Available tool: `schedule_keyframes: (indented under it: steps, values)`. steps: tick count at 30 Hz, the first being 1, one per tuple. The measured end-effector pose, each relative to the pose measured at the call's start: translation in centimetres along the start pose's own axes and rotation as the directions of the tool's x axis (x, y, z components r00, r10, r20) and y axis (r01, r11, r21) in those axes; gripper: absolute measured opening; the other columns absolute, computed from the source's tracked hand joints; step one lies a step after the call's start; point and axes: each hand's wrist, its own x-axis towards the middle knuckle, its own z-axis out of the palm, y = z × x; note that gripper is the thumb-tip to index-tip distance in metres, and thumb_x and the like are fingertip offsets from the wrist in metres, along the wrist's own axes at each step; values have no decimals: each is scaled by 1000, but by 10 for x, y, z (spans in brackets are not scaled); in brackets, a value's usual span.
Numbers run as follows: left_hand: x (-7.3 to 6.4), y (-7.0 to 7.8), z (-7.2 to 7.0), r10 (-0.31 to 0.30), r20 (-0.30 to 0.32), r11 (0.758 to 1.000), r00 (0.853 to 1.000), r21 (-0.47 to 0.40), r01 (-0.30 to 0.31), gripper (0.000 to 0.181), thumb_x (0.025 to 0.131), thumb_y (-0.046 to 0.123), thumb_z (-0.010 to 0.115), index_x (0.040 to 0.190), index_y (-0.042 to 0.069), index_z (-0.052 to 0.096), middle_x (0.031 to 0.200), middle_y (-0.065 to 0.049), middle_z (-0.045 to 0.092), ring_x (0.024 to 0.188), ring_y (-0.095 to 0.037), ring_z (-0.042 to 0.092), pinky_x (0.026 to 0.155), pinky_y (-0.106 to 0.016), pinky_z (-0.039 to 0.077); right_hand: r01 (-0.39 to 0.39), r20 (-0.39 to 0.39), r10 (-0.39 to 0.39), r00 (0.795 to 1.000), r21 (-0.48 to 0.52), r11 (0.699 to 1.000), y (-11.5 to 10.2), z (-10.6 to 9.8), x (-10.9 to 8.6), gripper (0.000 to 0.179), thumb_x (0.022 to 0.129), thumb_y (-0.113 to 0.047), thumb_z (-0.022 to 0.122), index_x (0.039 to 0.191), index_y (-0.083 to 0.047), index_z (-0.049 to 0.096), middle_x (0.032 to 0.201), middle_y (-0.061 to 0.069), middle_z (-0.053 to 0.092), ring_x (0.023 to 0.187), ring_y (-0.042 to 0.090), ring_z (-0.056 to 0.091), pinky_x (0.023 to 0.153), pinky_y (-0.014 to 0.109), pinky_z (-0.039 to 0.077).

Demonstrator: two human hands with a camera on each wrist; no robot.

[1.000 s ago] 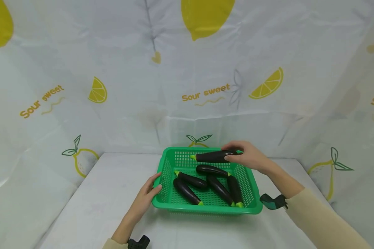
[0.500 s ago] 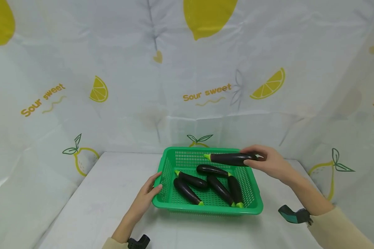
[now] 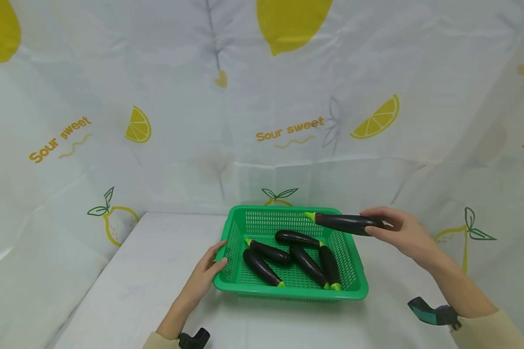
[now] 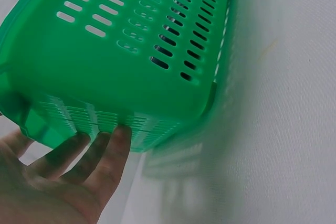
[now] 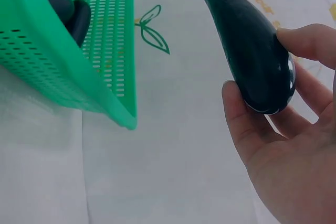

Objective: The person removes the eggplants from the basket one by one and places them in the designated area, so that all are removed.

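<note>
My right hand (image 3: pixel 403 235) holds an eggplant (image 3: pixel 344 223) by its round end, thumb on one side and fingers on the other. Its green stem points left over the back right of a green plastic basket (image 3: pixel 296 292). In the right wrist view the same eggplant (image 5: pixel 252 45) is raised, clear of the basket wall. At the basket's left side, my left hand (image 3: pixel 205 269) grips the rim. The left wrist view shows its fingers (image 4: pixel 113 156) against the slotted outer wall. Several more eggplants (image 3: pixel 307 266) lie inside the basket.
The basket stands on a white-covered table (image 3: pixel 126 286). Behind it and at both sides hangs a white curtain (image 3: pixel 179 160) printed with lemons and lettering. A dark band (image 3: pixel 434 312) is worn on the right wrist, another band (image 3: pixel 194 338) on the left.
My right hand has moved right, carrying the eggplant from over the basket's back toward and partly past its right rim. The left hand and basket have stayed put.
</note>
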Motion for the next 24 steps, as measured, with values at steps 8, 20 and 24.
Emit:
schedule_keyframes:
  steps: [8, 20, 24]
  values:
    - [-1, 1, 0, 2, 2, 1000, 1000, 7, -2, 55, 105, 38, 56, 156, 28, 39, 165, -13, 26, 150, -41, 27, 115, -66, 25, -8, -61, 8, 998, -7, 1000, 17, -14, -12, 33, 98, -3, 66, 131, -1, 62, 115, -12, 67, 101, 7, 65, 81, 18, 52]
    - [-2, 1, 0, 2, 7, 1000, 1000, 0, -2, 56, 105, 39, 56, 156, 28, 39, 165, -13, 26, 150, -41, 27, 114, -66, 25, -73, -122, 63, 991, -81, 994, 45, -35, -25, 35, 102, -11, 63, 136, -3, 58, 117, -18, 62, 106, -5, 56, 82, 12, 43]
    - [-2, 1, 0, 3, 7, 1000, 1000, 0, -3, 56, 105, 38, 56, 157, 27, 39, 165, -14, 26, 149, -41, 27, 114, -66, 25, -89, -146, 78, 986, -73, 993, 60, -39, -29, 34, 103, -12, 61, 135, -3, 59, 116, -20, 62, 103, 1, 57, 81, 13, 43]
